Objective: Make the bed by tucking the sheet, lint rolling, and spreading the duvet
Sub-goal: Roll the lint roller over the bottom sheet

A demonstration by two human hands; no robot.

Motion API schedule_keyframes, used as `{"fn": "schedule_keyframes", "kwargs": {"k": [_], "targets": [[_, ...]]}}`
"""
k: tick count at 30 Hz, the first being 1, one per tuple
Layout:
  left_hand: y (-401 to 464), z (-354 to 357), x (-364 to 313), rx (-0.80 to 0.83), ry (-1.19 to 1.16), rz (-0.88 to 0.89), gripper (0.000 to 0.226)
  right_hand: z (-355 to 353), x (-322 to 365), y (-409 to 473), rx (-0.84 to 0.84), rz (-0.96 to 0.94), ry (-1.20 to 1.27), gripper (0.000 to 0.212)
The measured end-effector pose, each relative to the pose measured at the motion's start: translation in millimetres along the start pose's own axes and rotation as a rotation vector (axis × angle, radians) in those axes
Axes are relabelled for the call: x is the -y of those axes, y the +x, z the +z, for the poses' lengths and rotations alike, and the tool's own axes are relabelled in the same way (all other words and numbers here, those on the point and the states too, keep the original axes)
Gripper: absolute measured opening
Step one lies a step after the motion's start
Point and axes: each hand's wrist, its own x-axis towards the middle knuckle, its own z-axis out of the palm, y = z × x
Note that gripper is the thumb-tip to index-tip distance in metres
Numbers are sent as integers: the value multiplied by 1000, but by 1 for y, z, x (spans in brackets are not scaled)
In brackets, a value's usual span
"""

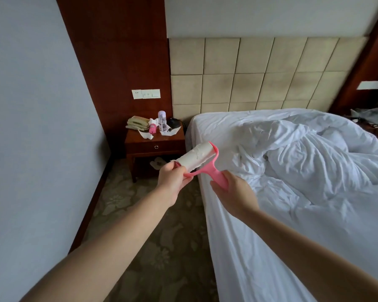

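Observation:
A pink lint roller point(202, 161) with a white sticky roll is held up in the air beside the bed's left edge. My right hand point(234, 194) grips its pink handle. My left hand point(174, 182) pinches the near end of the roll and frame. The white sheet point(260, 247) covers the mattress and hangs down its side. A crumpled white duvet point(292, 153) lies bunched across the middle and far part of the bed.
A wooden nightstand point(155, 147) by the headboard carries a bottle point(162, 120), a phone, torn white sheets and small items. Slippers sit under it. Patterned carpet point(162, 247) runs between the bed and the left wall. A padded headboard point(260, 73) stands behind.

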Motion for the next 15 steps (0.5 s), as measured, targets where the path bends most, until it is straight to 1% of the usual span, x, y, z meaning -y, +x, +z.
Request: {"fn": "schedule_keyframes", "kwargs": {"k": [7,12,15], "targets": [[103,-12,-23,38,-52,-53,43,39,6,95,-1,-3,-27,20],[198,-10,-39,-30,-58,-87,38,66,0,190,53,-57,-34,25],[255,-7,-59,-32,-58,-82,37,81,-1,255,88,-98,-58,28]]}}
